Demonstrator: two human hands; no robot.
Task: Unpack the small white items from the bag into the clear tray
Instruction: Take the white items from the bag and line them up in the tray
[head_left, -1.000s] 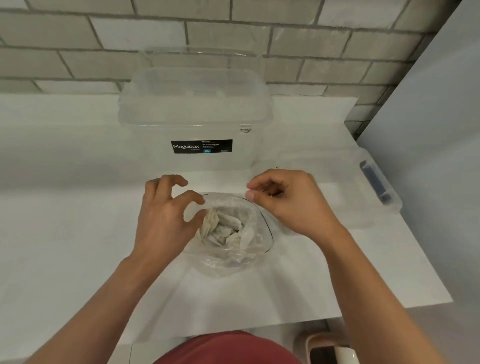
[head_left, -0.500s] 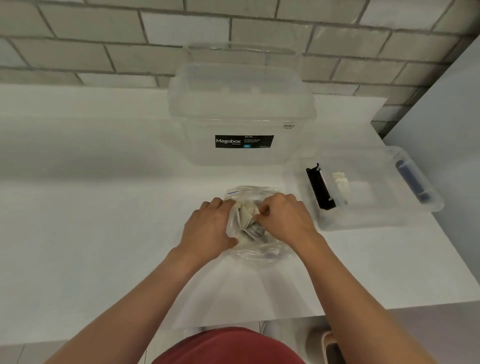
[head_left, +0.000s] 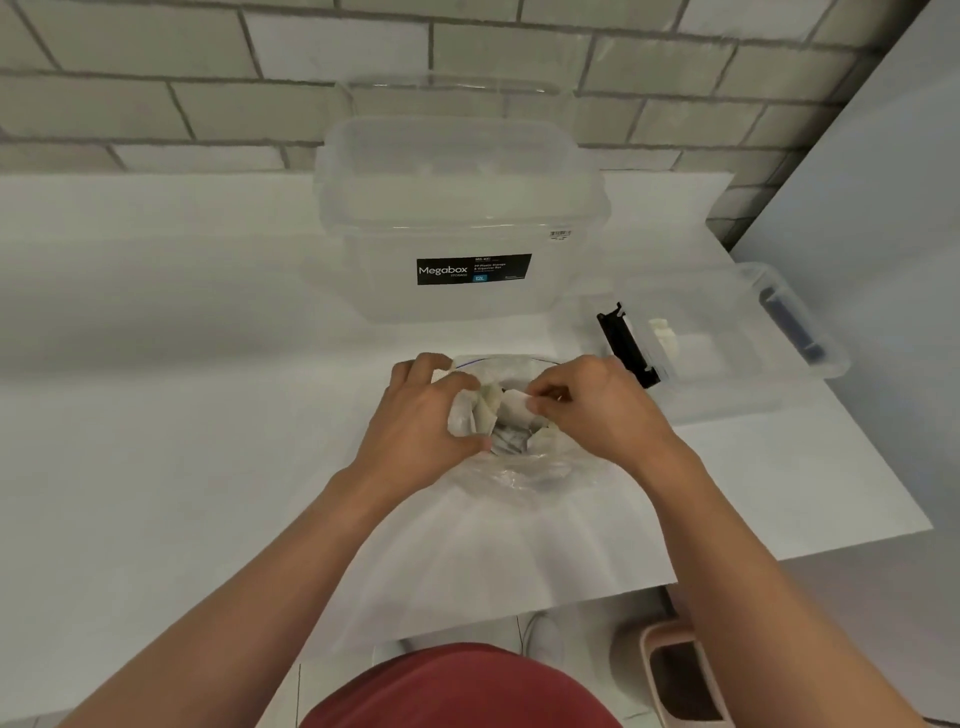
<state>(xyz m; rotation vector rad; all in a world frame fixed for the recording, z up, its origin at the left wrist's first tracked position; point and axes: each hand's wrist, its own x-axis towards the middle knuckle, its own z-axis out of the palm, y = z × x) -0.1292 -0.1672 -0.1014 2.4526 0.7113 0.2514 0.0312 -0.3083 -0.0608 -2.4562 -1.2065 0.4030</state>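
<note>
Your left hand (head_left: 415, 431) grips the bag (head_left: 511, 452) rim to keep it open while your right hand (head_left: 597, 415) fingers pinch a white item (head_left: 514, 402) for the clear tray (head_left: 727, 338).

Table (head_left: 156, 441) bears box (head_left: 467, 208), tray (head_left: 727, 400), bag (head_left: 524, 470), perhaps paper (head_left: 493, 561)

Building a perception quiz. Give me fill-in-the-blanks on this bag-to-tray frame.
The left hand grips the bag while the right hand pinches a small item coloured ____.
On the clear tray, the latch nearest the bag is ____.
The label on the big box behind the bag reads ____.
Missing: white; black; Megabox.
</note>
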